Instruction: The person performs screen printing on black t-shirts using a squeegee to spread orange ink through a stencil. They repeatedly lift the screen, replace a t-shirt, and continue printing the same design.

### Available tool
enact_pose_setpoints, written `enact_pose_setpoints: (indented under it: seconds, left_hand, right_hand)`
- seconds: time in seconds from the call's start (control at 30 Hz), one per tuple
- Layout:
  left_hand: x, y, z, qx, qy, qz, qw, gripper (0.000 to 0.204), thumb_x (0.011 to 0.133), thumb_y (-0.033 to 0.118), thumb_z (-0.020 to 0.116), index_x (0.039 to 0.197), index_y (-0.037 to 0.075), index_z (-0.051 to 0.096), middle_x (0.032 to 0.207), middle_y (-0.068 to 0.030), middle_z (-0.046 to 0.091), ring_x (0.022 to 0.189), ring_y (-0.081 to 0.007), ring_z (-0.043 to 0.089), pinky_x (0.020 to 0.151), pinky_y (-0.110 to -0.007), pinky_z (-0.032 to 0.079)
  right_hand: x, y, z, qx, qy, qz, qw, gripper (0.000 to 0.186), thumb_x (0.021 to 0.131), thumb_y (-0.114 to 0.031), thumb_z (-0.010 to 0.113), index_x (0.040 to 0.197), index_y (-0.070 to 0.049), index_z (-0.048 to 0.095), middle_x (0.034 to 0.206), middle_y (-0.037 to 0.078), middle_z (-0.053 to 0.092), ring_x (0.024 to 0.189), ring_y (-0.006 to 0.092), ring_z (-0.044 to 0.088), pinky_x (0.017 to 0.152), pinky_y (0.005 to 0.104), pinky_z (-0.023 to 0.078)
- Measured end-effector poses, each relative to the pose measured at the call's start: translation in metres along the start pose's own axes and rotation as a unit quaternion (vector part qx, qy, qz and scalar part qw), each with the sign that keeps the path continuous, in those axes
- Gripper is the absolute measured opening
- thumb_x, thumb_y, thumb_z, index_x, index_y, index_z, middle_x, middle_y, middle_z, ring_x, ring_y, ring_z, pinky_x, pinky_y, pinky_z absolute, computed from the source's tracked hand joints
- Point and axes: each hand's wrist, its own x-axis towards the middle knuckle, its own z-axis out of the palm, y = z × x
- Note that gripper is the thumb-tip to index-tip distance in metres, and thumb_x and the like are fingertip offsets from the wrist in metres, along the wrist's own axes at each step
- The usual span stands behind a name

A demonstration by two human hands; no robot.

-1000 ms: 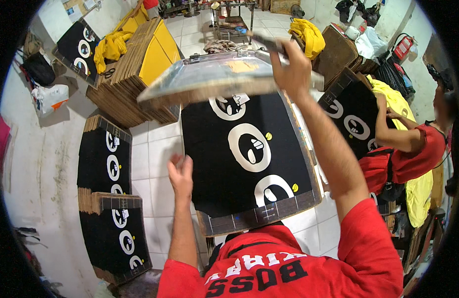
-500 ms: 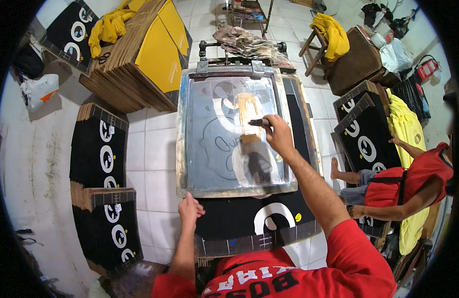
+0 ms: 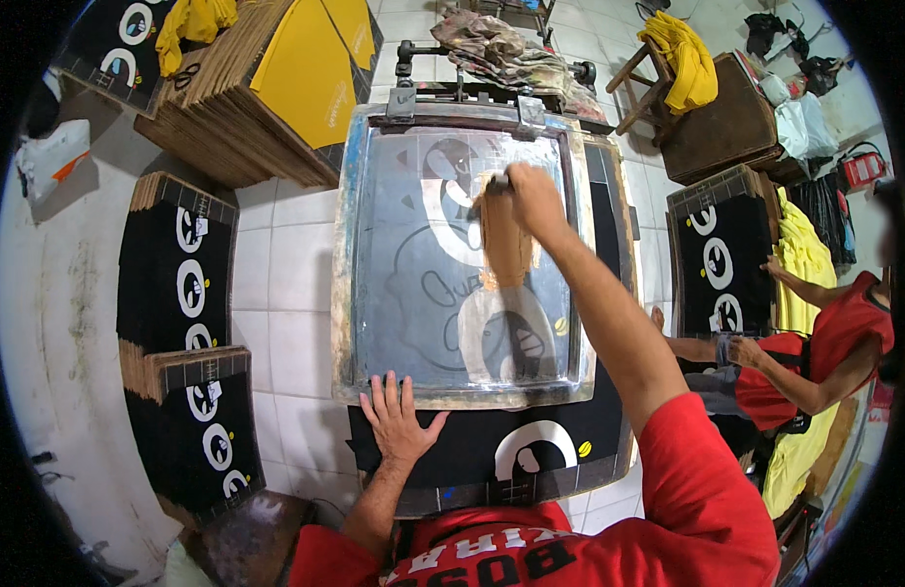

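My right hand (image 3: 539, 205) is closed around the dark handle of a small squeegee (image 3: 499, 184), near the far part of the printing screen (image 3: 394, 284); its blade is mostly hidden by the hand. Below it runs a band of tan-brown ink (image 3: 506, 249) on the mesh. My left hand (image 3: 399, 426) is open, its spread fingers touching the near edge of the screen's worn frame. The screen lies over a black fabric piece (image 3: 472, 440) with a white ring print, on a board.
Stacks of boards with black printed fabric stand at left (image 3: 183, 284) and right (image 3: 722, 259). A yellow-topped board stack (image 3: 306, 68) is at far left. Stained rags (image 3: 501, 49) lie behind the hinge clamps (image 3: 402, 103). A co-worker in a red shirt (image 3: 844, 342) stands at right.
My right hand has moved away from me with the squeegee, and the ink band looks browner. My left hand has come onto the frame's near edge with fingers spread. The view has shifted slightly.
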Motion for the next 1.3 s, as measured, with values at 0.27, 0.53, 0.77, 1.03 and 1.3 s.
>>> enact_pose_setpoints:
  seconds: [0.27, 0.53, 0.77, 1.03, 1.3]
  left_hand:
    - [0.001, 0.000, 0.002, -0.010, -0.010, -0.005, 1.000, 0.103, 0.077, 0.054, 0.080, 0.154, 0.004, 0.033, 0.161, -0.0223, 0.031, 0.154, -0.0450, 0.020, 0.122, -0.069, 0.011]
    - [0.001, -0.001, 0.002, -0.008, 0.002, 0.004, 1.000, 0.099, 0.079, 0.051, 0.079, 0.154, 0.003, 0.034, 0.160, -0.0227, 0.033, 0.153, -0.0462, 0.022, 0.121, -0.070, 0.013]
    - [0.000, 0.000, 0.001, -0.005, -0.005, -0.009, 1.000, 0.096, 0.081, 0.054, 0.077, 0.154, 0.007, 0.036, 0.157, -0.0206, 0.038, 0.151, -0.0436, 0.028, 0.121, -0.068, 0.018]
    - [0.023, -0.006, -0.024, -0.090, 0.039, 0.015, 0.995, 0.068, 0.069, 0.036, 0.088, 0.125, 0.007, 0.063, 0.127, -0.0109, 0.060, 0.128, -0.0344, 0.050, 0.116, -0.059, 0.030]
    - [0.045, -0.010, -0.059, -0.176, 0.074, 0.055, 0.980, 0.049, 0.060, 0.027, 0.092, 0.100, 0.006, 0.071, 0.098, -0.0070, 0.066, 0.097, -0.0300, 0.060, 0.096, -0.048, 0.041]
  right_hand:
    - [-0.045, -0.032, -0.042, 0.040, -0.151, 0.047, 0.987, 0.020, 0.079, 0.000, 0.069, 0.095, -0.006, 0.058, 0.092, 0.018, 0.065, 0.088, 0.0426, 0.063, 0.073, 0.0538, 0.046]
    - [0.025, 0.007, 0.004, -0.020, -0.020, 0.020, 0.999, 0.022, 0.079, 0.003, 0.062, 0.098, -0.006, 0.057, 0.096, 0.015, 0.063, 0.092, 0.0388, 0.062, 0.078, 0.0509, 0.049]
    - [-0.086, -0.057, -0.045, -0.002, -0.080, 0.030, 0.996, 0.025, 0.078, 0.004, 0.063, 0.099, -0.007, 0.058, 0.095, 0.012, 0.061, 0.090, 0.0352, 0.060, 0.078, 0.0463, 0.047]
    - [-0.108, -0.068, -0.055, -0.017, -0.079, 0.019, 0.997, 0.026, 0.080, 0.004, 0.062, 0.102, -0.008, 0.062, 0.094, 0.009, 0.063, 0.096, 0.0315, 0.062, 0.084, 0.0439, 0.045]
    - [-0.069, -0.058, -0.084, 0.034, -0.165, 0.060, 0.984, 0.020, 0.080, -0.002, 0.068, 0.099, -0.008, 0.065, 0.093, 0.011, 0.069, 0.094, 0.0346, 0.067, 0.082, 0.0476, 0.047]
